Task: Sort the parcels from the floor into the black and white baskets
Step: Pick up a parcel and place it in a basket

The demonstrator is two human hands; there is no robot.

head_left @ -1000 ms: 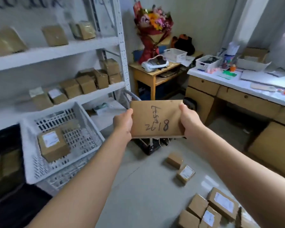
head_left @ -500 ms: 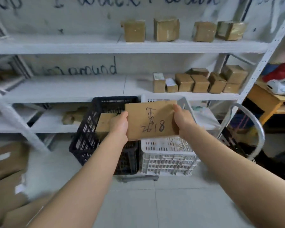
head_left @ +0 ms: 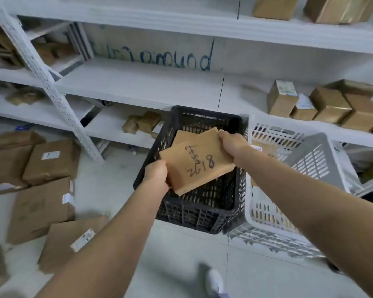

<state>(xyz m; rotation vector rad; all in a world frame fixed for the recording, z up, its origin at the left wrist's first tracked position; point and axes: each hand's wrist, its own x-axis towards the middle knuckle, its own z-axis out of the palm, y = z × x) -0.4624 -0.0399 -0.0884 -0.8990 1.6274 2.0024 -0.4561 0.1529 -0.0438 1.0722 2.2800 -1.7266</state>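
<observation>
Two hands hold one flat brown parcel (head_left: 197, 163) over the black basket (head_left: 205, 203). Left hand (head_left: 156, 176) clamps the near-left corner; right hand (head_left: 233, 145) clamps the far-right edge. Each grip is closed tight on the parcel, thumb on top, fingers wrapped under and hidden. Parcel tilts, near-left end lower. Handwritten black marker on its top face, digits reading roughly "2618" with a scrawl above.

Directly under the grips: the black basket's open top. A second brown parcel (head_left: 186, 135) lies inside it, just beyond the held one, partly covered by it.

Right of the right-hand grip, touching the black basket's side: the white basket (head_left: 289, 214), tipped so its far wall leans outward. Something brown shows through its slats; cannot tell what.

Beyond both grips: white shelving (head_left: 138, 82) with blue writing on the back wall. Small boxes (head_left: 329, 104) cluster on the shelf up and to the right of the right hand; two more boxes (head_left: 142, 123) sit on a lower shelf, past the left hand.

Left of the left-hand grip, well apart: several large flat parcels (head_left: 43, 190) spread on the floor (head_left: 181, 265), some overlapping, white labels on a few.

Below the forearms, near the frame's bottom: a white shoe (head_left: 213, 282).
</observation>
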